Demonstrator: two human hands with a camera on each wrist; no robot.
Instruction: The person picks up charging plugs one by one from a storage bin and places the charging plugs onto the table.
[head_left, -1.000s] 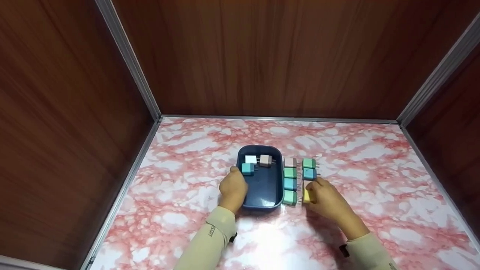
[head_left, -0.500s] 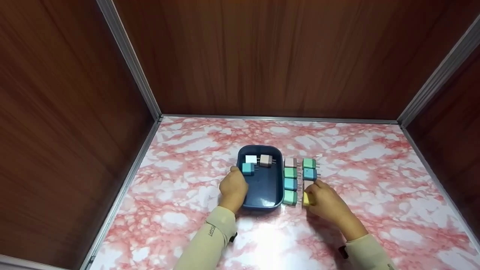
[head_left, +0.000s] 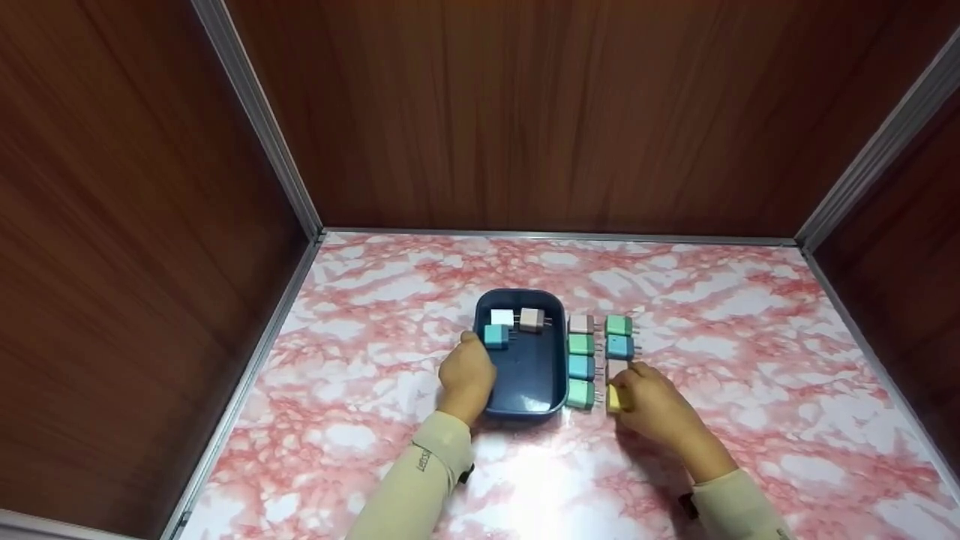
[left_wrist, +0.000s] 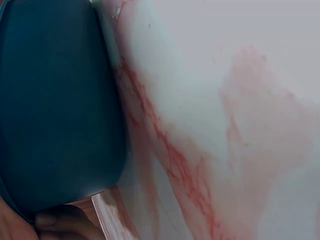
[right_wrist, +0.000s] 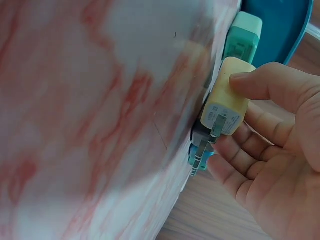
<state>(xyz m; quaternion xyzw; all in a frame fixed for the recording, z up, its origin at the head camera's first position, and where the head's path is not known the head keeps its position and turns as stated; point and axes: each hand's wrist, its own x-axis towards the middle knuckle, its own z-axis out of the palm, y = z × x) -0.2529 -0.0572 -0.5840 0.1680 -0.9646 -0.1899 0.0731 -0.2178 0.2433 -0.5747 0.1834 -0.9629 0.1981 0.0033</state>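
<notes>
My left hand (head_left: 466, 377) grips the left rim of a dark blue plastic bin (head_left: 523, 414); the left wrist view shows fingers (left_wrist: 70, 222) at the bin's edge. Inside the bin are a white charger plug (head_left: 502, 318), a beige one (head_left: 531, 320) and a blue one (head_left: 496, 337). To the bin's right, my right hand (head_left: 658, 403) pinches a yellow charger plug (right_wrist: 227, 92), thumb on its face, metal prongs exposed. This plug is at the near end of the outer column, right beside a pinkish charger plug (head_left: 616, 368) partly hidden by my fingers.
Against the bin's right side runs a column of charger plugs: pink (head_left: 580, 324), green (head_left: 580, 344), blue (head_left: 580, 367) and mint (head_left: 580, 394). The outer column also has a green plug (head_left: 619, 325) and a blue plug (head_left: 619, 346). Brown wood-look panels (head_left: 555, 112) enclose the marbled tabletop (head_left: 360, 330).
My right hand has drawn slightly nearer with the yellow charger plug, and more of the pinkish one shows. My left hand and the bin stay put.
</notes>
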